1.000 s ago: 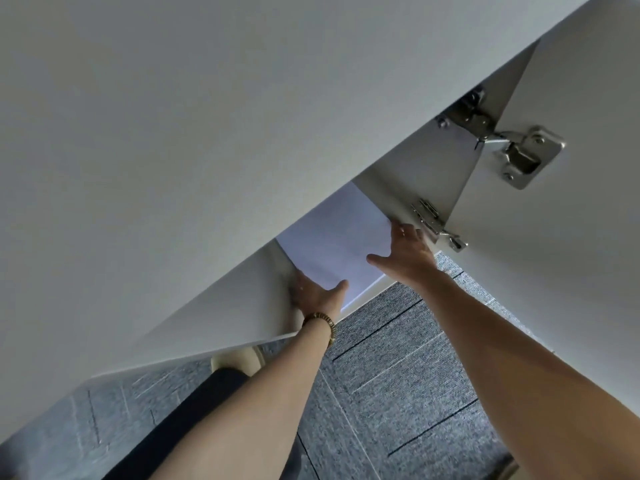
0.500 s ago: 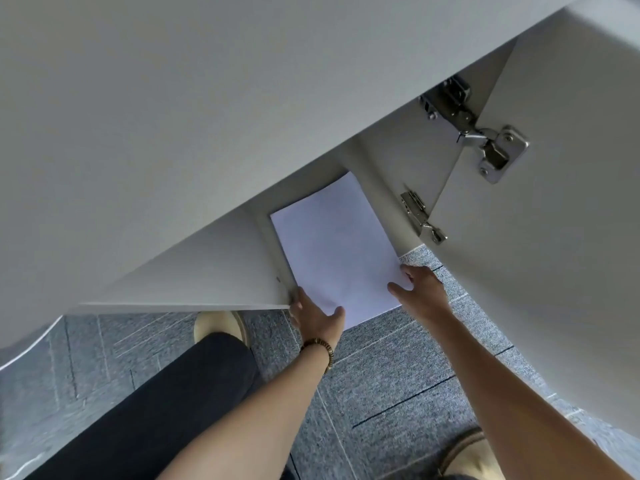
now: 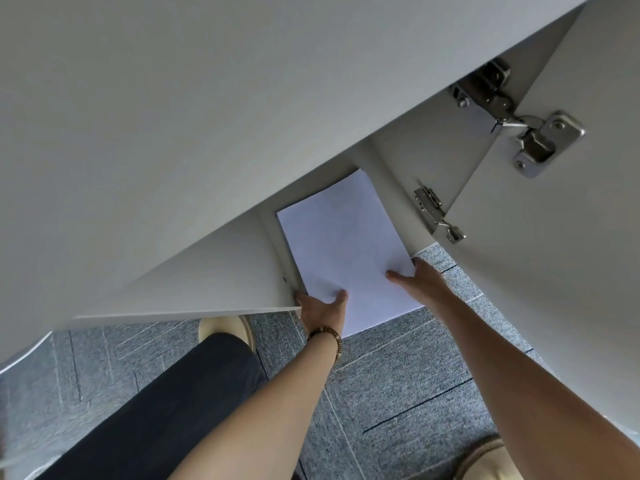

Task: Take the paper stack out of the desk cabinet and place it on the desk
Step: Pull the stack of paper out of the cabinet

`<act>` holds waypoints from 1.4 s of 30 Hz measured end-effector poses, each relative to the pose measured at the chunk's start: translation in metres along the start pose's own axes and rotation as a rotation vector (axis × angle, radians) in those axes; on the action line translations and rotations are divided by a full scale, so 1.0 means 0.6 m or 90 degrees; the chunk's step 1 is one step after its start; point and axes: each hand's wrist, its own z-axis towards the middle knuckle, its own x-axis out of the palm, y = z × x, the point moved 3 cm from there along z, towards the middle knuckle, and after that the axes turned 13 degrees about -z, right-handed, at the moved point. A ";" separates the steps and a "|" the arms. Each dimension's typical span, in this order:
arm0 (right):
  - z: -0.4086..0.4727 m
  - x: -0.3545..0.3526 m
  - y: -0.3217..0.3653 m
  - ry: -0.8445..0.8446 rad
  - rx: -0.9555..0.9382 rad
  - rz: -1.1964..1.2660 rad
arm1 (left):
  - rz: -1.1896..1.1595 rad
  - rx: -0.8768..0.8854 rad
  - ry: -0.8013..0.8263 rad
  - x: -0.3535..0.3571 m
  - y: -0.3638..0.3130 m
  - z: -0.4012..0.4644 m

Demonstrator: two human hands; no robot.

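Observation:
A white paper stack [image 3: 341,244] lies half out of the open desk cabinet [image 3: 391,157], its near end hanging over the carpet. My left hand [image 3: 322,308], with a bead bracelet on the wrist, grips the stack's near left corner, thumb on top. My right hand [image 3: 420,278] holds the near right edge, thumb on top and fingers underneath. The desk's white top [image 3: 173,109] fills the upper left and hides most of the cabinet's inside.
The open cabinet door [image 3: 554,271] stands at the right with two metal hinges [image 3: 533,133]. A white side panel [image 3: 207,282] borders the opening on the left. Grey carpet [image 3: 398,393], my dark-trousered leg [image 3: 166,410] and beige shoes [image 3: 225,327] lie below.
Both hands have drawn the paper stack toward me, out of the cabinet, so that more of the sheet shows and its near end now overhangs the floor.

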 end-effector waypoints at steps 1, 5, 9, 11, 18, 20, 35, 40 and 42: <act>-0.001 0.002 0.000 0.002 -0.001 0.005 | -0.006 -0.013 0.012 -0.003 -0.003 0.004; -0.017 0.011 0.000 0.021 0.005 0.001 | -0.066 -0.054 0.049 -0.020 -0.008 0.009; -0.064 0.013 0.006 0.009 0.003 0.028 | -0.065 -0.101 0.117 -0.042 -0.020 -0.022; -0.103 0.007 0.012 0.015 0.017 0.023 | -0.005 -0.106 0.163 -0.063 -0.026 -0.041; -0.319 -0.043 0.050 -0.030 0.059 0.005 | 0.021 -0.063 0.283 -0.163 -0.078 -0.179; -0.404 -0.050 0.054 -0.056 0.079 0.017 | 0.003 -0.067 0.326 -0.190 -0.086 -0.233; -0.946 -0.146 0.137 -0.273 0.015 0.109 | -0.030 0.144 0.502 -0.494 -0.175 -0.616; -1.082 -0.153 0.181 -0.338 -0.083 0.111 | -0.094 0.261 0.511 -0.596 -0.207 -0.708; -1.131 -0.157 0.203 -0.352 -0.123 0.066 | -0.109 0.307 0.503 -0.640 -0.223 -0.742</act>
